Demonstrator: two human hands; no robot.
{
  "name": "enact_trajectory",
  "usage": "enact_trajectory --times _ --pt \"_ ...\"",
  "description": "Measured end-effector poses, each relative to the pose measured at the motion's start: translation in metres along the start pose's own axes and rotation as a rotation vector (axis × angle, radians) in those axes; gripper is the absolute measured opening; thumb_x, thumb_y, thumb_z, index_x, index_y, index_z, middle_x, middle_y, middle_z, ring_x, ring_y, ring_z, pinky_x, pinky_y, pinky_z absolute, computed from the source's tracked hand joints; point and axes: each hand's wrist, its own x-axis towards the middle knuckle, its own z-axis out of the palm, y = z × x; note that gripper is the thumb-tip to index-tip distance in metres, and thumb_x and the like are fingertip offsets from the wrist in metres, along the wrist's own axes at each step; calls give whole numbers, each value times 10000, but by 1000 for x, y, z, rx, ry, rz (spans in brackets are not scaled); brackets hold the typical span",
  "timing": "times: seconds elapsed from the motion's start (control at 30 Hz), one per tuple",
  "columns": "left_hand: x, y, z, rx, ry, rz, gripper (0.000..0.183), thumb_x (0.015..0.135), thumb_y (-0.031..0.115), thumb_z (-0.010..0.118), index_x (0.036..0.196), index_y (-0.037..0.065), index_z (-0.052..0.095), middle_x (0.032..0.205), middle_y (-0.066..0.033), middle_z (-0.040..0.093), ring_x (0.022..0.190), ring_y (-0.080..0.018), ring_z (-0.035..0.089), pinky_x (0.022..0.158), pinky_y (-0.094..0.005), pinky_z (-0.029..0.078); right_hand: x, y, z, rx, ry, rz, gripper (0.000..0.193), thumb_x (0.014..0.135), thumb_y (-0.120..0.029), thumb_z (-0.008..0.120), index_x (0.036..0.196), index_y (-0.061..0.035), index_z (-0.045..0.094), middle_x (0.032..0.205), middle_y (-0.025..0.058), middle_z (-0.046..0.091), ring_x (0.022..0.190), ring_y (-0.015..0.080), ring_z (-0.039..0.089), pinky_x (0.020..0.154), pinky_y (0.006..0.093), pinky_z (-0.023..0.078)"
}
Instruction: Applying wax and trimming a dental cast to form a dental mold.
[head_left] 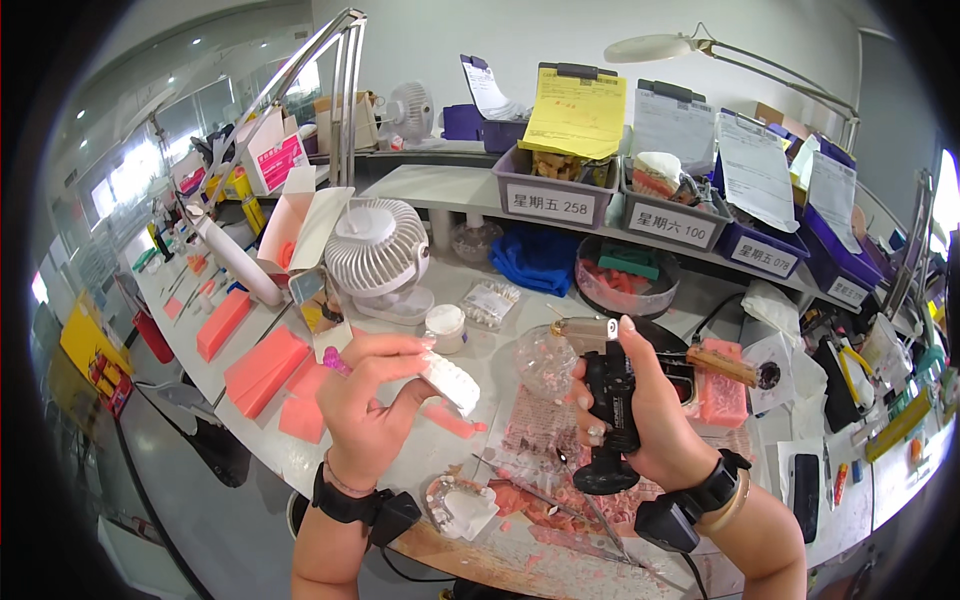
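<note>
I see my left hand (pixel 368 400) pinching a white dental cast (pixel 452 380) at its fingertips (raised above the bench), while my right hand (pixel 640 420) clenches a black torch (pixel 610 410) upright.

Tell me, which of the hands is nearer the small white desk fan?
Left. The left hand sits just below the fan; the right hand, gripping the black torch, is farther right.

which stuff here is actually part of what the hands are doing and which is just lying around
In use:
left hand holding white dental cast
right hand gripping black torch

Lying about:
white desk fan
pink wax sheets
small white jar
blue cloth
purple bins
second cast at the bench edge
</note>
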Motion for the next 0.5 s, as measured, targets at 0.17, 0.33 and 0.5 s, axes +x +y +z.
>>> enact_trajectory --times 0.17,0.33,0.5 --pt "4 1 -4 129 -21 218 288 654 -115 750 851 68 647 954 -67 643 910 -276 662 708 -351 557 6 7 -3 52 -35 98 497 1021 -504 403 997 -35 565 788 39 568 571 130 502 537 269 415" --pt "-1 4 -8 238 -79 369 261 642 -96 750 820 60 640 974 -57 624 866 -260 635 679 -343 551 -38 10 18 -392 -132 -160 385 1056 -372 381 1042 -16 529 800 14 533 648 86 486 600 241 403" --pt "1 8 -7 193 -117 494 266 631 -92 759 812 31 608 1005 -64 608 862 -255 626 628 -325 553 -50 11 19 -492 -252 -201 360 1056 -368 404 1086 -25 510 827 3 539 675 59 471 595 227 395"
